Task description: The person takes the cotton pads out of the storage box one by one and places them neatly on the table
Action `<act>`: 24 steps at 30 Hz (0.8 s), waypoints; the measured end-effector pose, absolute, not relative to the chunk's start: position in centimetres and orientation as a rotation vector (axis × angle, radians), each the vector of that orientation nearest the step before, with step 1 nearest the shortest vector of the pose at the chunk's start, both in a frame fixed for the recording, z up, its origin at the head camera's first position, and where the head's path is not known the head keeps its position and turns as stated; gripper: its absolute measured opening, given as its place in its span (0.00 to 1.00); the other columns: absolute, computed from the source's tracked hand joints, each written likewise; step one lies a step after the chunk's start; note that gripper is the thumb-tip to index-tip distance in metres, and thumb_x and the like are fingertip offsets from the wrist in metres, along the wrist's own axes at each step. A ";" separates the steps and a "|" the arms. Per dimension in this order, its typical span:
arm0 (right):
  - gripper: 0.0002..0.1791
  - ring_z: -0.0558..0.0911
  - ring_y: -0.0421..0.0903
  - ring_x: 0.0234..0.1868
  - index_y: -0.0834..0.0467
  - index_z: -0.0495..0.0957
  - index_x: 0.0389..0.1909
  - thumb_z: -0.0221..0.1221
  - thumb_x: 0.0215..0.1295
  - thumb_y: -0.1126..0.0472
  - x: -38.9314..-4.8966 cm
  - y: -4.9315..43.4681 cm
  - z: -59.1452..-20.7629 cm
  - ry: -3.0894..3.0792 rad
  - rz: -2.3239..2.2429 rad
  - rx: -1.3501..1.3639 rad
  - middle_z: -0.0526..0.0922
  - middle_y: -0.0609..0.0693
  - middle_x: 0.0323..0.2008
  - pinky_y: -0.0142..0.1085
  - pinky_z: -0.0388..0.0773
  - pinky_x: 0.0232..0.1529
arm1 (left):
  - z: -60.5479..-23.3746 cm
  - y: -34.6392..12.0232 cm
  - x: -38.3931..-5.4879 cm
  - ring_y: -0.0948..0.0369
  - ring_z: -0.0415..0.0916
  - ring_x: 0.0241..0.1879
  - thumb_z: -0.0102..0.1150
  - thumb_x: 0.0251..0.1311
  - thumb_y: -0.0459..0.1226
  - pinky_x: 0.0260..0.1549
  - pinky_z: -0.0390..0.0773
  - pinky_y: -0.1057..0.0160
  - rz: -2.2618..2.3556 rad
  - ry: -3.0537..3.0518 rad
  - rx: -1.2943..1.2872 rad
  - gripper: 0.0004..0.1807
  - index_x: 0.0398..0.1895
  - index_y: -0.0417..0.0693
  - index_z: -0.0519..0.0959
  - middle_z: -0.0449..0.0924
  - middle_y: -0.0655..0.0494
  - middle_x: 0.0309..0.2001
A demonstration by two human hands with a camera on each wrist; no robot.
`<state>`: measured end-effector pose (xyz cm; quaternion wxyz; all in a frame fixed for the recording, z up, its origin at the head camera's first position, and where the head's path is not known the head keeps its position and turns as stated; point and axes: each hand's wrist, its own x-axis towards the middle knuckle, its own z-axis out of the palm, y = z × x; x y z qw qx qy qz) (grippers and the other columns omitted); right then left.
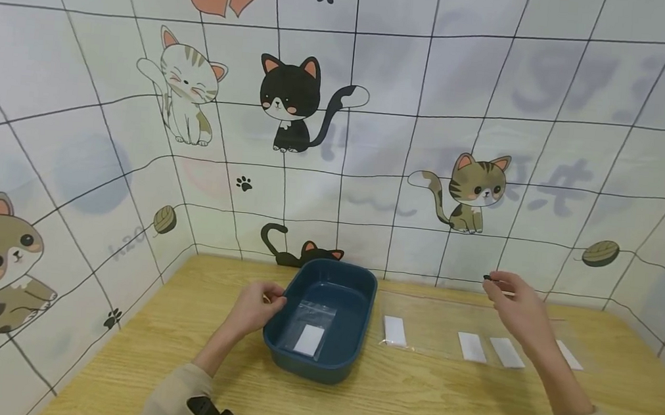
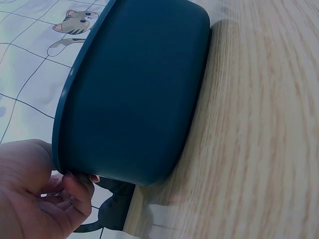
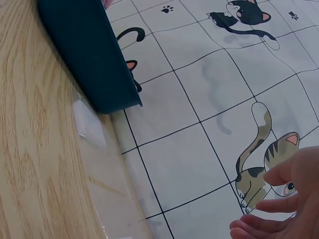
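Note:
A dark blue plastic bin (image 1: pixel 345 360) stands on the wooden table, left of centre. My left hand (image 1: pixel 255 309) grips its left rim. The left wrist view shows the curled fingers of that hand (image 2: pixel 55 194) at the bin's (image 2: pixel 129 99) corner. Inside the bin lies a clear zip bag (image 1: pixel 317 313) with a white card (image 1: pixel 309 340) in it. My right hand (image 1: pixel 516 309) is raised over the far right of the table, near the wall. In the right wrist view a gap shows between thumb and fingers of this hand (image 3: pixel 284 199), with nothing between them.
Right of the bin, clear plastic bags (image 1: pixel 432 318) lie in a row along the back of the table (image 1: pixel 410 405). White cards (image 1: pixel 471 347) show in them. Behind stands a wall covering (image 1: pixel 374 138) with a grid and cartoon cats, which continues along both sides.

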<state>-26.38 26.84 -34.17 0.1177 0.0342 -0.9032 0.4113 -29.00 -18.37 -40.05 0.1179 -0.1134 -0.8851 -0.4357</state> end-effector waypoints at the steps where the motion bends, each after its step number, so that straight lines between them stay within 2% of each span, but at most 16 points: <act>1: 0.34 0.72 0.73 0.61 0.71 0.61 0.70 0.45 0.79 0.45 -26.4 26.6 -34.1 -2.644 1.208 0.107 0.68 0.75 0.63 0.60 0.75 0.51 | -40.0 -18.4 -29.0 0.61 0.74 0.30 0.63 0.61 0.29 0.33 0.77 0.60 -1.276 -2.587 -0.334 0.05 0.36 0.35 0.85 0.79 0.56 0.27; 4: 0.34 0.75 0.70 0.59 0.71 0.62 0.70 0.45 0.79 0.46 -26.4 26.0 -34.0 -2.635 1.233 0.126 0.69 0.74 0.62 0.56 0.77 0.50 | -40.0 -18.4 -28.9 0.61 0.73 0.30 0.63 0.61 0.28 0.33 0.77 0.60 -1.275 -2.589 -0.334 0.04 0.36 0.34 0.85 0.79 0.56 0.27; 11: 0.34 0.77 0.67 0.58 0.68 0.61 0.72 0.46 0.79 0.46 -26.3 24.3 -33.6 -2.634 1.317 0.172 0.70 0.72 0.63 0.58 0.75 0.53 | -39.9 -18.4 -29.0 0.61 0.74 0.30 0.63 0.60 0.28 0.35 0.77 0.60 -1.274 -2.585 -0.329 0.04 0.35 0.35 0.85 0.79 0.56 0.26; 24: 0.30 0.81 0.63 0.53 0.65 0.65 0.69 0.50 0.78 0.48 -25.9 21.4 -33.5 -2.621 1.334 0.245 0.74 0.69 0.61 0.55 0.77 0.52 | -39.9 -18.4 -28.8 0.61 0.75 0.29 0.64 0.61 0.30 0.33 0.77 0.60 -1.264 -2.598 -0.326 0.05 0.36 0.35 0.85 0.79 0.57 0.27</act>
